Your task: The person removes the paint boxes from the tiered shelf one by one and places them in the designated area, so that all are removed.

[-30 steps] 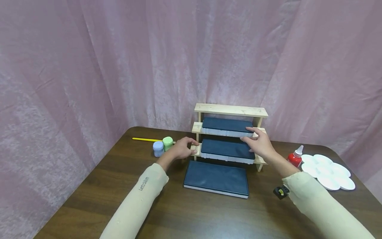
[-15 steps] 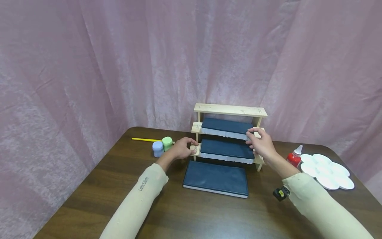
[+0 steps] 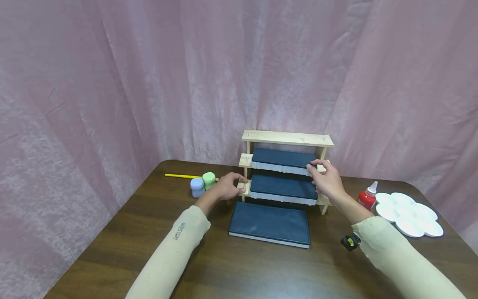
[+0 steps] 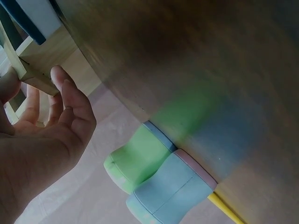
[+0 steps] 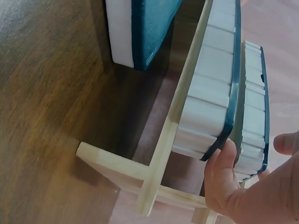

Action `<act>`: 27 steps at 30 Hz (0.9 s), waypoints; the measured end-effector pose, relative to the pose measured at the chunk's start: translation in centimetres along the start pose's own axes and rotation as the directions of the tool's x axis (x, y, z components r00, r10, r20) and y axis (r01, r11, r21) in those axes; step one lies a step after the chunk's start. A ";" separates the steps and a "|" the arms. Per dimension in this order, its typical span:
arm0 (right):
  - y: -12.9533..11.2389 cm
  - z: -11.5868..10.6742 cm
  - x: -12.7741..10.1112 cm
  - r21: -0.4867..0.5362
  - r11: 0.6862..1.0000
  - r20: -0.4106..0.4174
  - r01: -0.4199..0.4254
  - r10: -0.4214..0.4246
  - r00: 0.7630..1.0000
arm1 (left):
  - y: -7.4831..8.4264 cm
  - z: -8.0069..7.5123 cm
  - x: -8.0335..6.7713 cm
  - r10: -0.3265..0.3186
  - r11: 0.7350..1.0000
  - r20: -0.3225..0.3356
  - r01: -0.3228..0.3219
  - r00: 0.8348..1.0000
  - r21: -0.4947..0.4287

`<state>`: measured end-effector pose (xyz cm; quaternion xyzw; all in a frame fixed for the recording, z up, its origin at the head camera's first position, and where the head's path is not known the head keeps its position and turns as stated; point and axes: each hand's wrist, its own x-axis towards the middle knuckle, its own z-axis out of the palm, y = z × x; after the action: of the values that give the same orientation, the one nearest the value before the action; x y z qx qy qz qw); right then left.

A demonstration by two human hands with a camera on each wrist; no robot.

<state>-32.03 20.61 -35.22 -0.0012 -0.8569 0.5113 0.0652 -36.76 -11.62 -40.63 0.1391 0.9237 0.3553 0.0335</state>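
Middle-shelf case (image 3: pixel 283 161) sits on the middle step of the wooden rack (image 3: pixel 286 138), toward the far edge of the worktop (image 3: pixel 239 270). Right hand (image 3: pixel 325 179) pinches its right end, thumb on top, fingers at the front corner. A second ago that hand lay flatter, lower, over the right end of the lower-shelf case (image 3: pixel 284 187); it has climbed one step and closed onto the upper case. Read: grip now set on the middle one, case itself not shifted yet.

Left hand (image 3: pixel 225 187) unchanged: curled round the left end of the rack's bottom step, bracing it. Left wrist view shows fingers wrapped on the wood end (image 4: pixel 32 70).

Third case (image 3: pixel 269 223) lies flat on the worktop just in front of the rack, untouched.

Left of the rack: blue jar (image 3: pixel 197 187) and green jar (image 3: pixel 209 180) touching, yellow brush (image 3: pixel 183 175) behind them. Right side: red bottle (image 3: pixel 367 197), white palette (image 3: pixel 408 214) near the right edge.

Hard to tell: how far the right fingers reach under the case, since the hand covers that corner. Right wrist view cuts off most of the hand; only thumb and a fingertip show. Top rack shelf looks bare, back part hidden.
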 end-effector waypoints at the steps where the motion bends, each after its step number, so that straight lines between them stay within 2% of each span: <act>1: 0.0 0.0 0.0 -0.004 1.000 -0.010 0.002 -0.002 1.000 | 0.0 0.0 0.0 -0.001 1.000 0.002 0.001 1.000 0.003; 7: 0.1 -0.1 0.0 0.037 0.999 -0.017 -0.023 0.024 1.000 | 0.1 0.0 -0.1 0.004 1.000 0.016 -0.004 1.000 0.007; 12: 0.0 -0.3 0.2 0.096 0.994 0.066 -0.047 0.041 0.997 | 0.0 0.0 -0.1 0.013 1.000 -0.001 -0.013 1.000 0.014; 16: 0.3 -0.4 0.3 0.108 0.994 0.119 -0.035 0.022 0.993 | -0.2 0.0 0.0 0.018 1.000 -0.006 -0.018 1.000 0.024; 27: 1.2 -0.6 0.0 0.147 0.989 0.095 0.023 -0.038 0.995 | -0.5 0.0 0.1 0.004 1.000 -0.007 -0.004 1.000 0.020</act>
<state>-32.08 21.73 -36.04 0.0417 -0.8193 0.5711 0.0309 -36.98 -11.93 -40.98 0.1402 0.9270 0.3466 0.0281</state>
